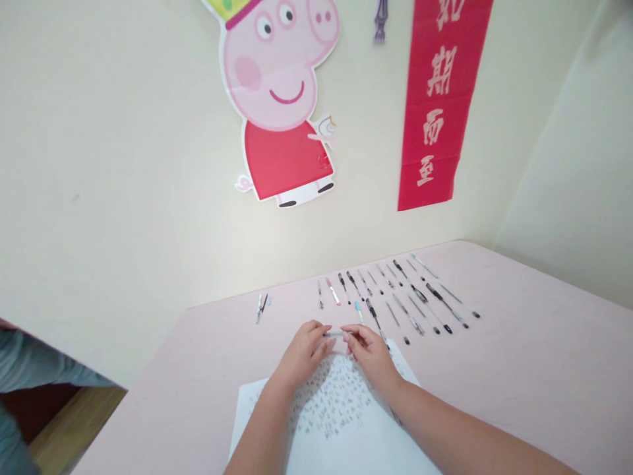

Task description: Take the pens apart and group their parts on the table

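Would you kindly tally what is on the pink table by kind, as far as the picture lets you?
Pen held between the left hand and the right hand: 1
Sheet of written paper: 1
Small group of pens lying apart at the left: 1
Row of pens and pen parts: 1 row; pieces too small to count
Total: 4

Pig cutout [281,99], red banner [438,105]

The desk [519,369] is pale pink. On it lies a white sheet [341,422] covered in rows of small dark handwriting. The pens [395,293] are mostly black and clear — one has a red cap [333,291]. On the cream wall [123,165] hang a pink cartoon pig in a red dress [281,99] and a red banner with pale characters [435,105].
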{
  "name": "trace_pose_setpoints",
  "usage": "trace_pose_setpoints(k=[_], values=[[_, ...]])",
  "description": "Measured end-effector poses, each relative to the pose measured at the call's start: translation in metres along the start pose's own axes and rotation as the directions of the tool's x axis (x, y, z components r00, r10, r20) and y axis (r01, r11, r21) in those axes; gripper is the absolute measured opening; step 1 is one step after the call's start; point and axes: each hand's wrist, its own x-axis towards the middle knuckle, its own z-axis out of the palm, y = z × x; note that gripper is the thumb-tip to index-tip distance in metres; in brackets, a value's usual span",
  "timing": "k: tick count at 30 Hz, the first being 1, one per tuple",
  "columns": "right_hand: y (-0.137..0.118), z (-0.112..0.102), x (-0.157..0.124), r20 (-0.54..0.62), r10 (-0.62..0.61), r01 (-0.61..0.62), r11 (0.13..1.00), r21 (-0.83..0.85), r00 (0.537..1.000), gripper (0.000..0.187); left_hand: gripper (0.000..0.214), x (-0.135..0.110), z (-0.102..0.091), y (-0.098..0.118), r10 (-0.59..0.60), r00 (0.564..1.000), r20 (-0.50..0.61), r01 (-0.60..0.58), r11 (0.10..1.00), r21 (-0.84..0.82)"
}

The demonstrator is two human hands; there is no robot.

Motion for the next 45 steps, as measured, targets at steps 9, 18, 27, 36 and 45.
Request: trace_pose_setpoints(k=[9, 18, 27, 36, 45], values=[[-0.001, 0.001, 0.001, -0.013, 0.052, -0.051, 0.996, 0.076, 0.999, 0.029, 0.025, 0.004, -0.001, -0.004, 0.015, 0.999, 0.051, -0.018, 0.998, 0.058], [-0.007, 0.002, 0.0, 0.048, 0.108, -0.113, 0.986, 0.124, 0.993, 0.034, 0.02, 0.004, 0.004, -0.009, 0.082, 0.989, -0.12, -0.058, 0.979, 0.193], [-0.004, 0.003, 0.0, 0.048, 0.133, -0.139, 0.979, 0.149, 0.99, 0.036, 0.016, 0.003, 0.003, -0.004, 0.1, 0.979, -0.177, -0.042, 0.952, 0.304], [0.007, 0.001, 0.004, -0.028, 0.135, -0.126, 0.97, 0.206, 0.99, 0.032, 0.026, 0.002, 0.0, 0.0, 0.036, 0.999, -0.024, -0.031, 0.987, 0.16], [0.0, 0.001, 0.003, 0.0, 0.149, -0.145, 0.966, 0.216, 0.989, 0.031, 0.025, 0.005, 0.002, 0.0, 0.04, 0.999, -0.016, -0.036, 0.985, 0.166]])
